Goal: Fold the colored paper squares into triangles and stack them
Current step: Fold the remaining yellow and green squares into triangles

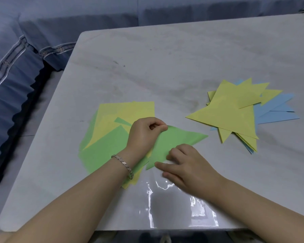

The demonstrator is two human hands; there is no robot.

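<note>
A green paper folded into a triangle lies on the table in front of me. My left hand, with a bracelet at the wrist, has curled fingers pressing down on the triangle's upper left edge. My right hand presses its bent fingers on the lower corner of the same triangle. Under and left of my left hand lies a loose pile of unfolded yellow and green squares. At the right sits a stack of folded triangles, yellow ones on top of blue ones.
The white marble-look table has a glossy, reflective patch near its front edge. A blue upholstered sofa runs along the left and the far side of the table.
</note>
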